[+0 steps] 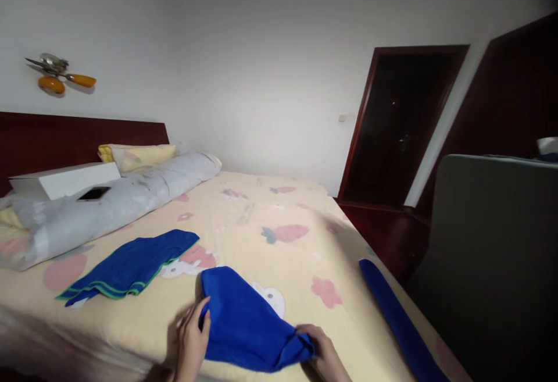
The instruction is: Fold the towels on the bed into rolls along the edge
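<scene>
A plain bright blue cloth (244, 318) lies partly folded at the near edge of the bed, below a printed white rabbit. My left hand (193, 331) pinches its left edge between thumb and fingers. At the cloth's right end, where the fabric is bunched, my right hand (321, 348) grips the corner; its fingertips are partly hidden by the folds. Farther left lies a darker blue garment (139, 263) with green edging, spread fairly flat. Along the bed's right side runs a long narrow blue fabric piece (399, 321), apart from both hands.
The bed (257, 207) has a cream sheet with carrot and flower prints. A grey rolled bundle (165, 179) lies by the headboard (82, 138), bearing a white box (81, 179) and a phone (95, 193). A dark chair back (492, 242) stands close on the right.
</scene>
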Action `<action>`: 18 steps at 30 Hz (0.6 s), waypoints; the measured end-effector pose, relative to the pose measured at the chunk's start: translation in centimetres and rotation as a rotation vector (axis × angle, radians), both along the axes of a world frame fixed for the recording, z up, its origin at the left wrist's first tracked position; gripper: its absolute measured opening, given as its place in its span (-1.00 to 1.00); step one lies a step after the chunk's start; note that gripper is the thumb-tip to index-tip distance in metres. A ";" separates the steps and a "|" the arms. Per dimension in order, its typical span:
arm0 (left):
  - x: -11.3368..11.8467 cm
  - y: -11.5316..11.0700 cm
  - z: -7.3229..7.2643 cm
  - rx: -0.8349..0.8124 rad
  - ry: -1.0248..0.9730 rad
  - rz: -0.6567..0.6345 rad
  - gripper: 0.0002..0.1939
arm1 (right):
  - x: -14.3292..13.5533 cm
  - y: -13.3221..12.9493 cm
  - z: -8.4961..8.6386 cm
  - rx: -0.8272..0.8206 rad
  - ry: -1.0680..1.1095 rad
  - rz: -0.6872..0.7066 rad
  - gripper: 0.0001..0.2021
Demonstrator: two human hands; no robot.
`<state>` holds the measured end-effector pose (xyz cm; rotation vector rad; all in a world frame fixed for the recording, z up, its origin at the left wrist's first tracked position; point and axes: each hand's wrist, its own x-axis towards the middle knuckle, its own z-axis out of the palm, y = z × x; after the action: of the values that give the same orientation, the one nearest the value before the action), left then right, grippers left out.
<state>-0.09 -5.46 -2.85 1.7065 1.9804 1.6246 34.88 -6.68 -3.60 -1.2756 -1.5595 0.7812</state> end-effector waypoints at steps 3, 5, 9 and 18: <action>2.2 0.1 0.8 -0.027 -0.083 -0.082 -0.58 | 2.3 -0.6 1.1 0.043 -0.068 0.090 -0.70; 3.9 0.0 1.2 -0.066 -0.109 -0.152 -0.60 | 2.3 -0.9 2.5 0.067 -0.047 0.058 -0.66; 7.0 -0.3 2.1 -0.118 -0.094 -0.268 -0.64 | -1.9 -0.6 4.8 -0.053 0.108 0.180 -0.60; 6.9 0.0 1.9 -0.123 -0.157 -0.246 -0.69 | -15.0 4.9 3.4 -0.253 0.152 0.264 -0.53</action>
<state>6.85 -5.50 -0.91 1.6465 1.6862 1.4715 19.86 -1.74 -0.23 -1.1677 -1.5588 1.2475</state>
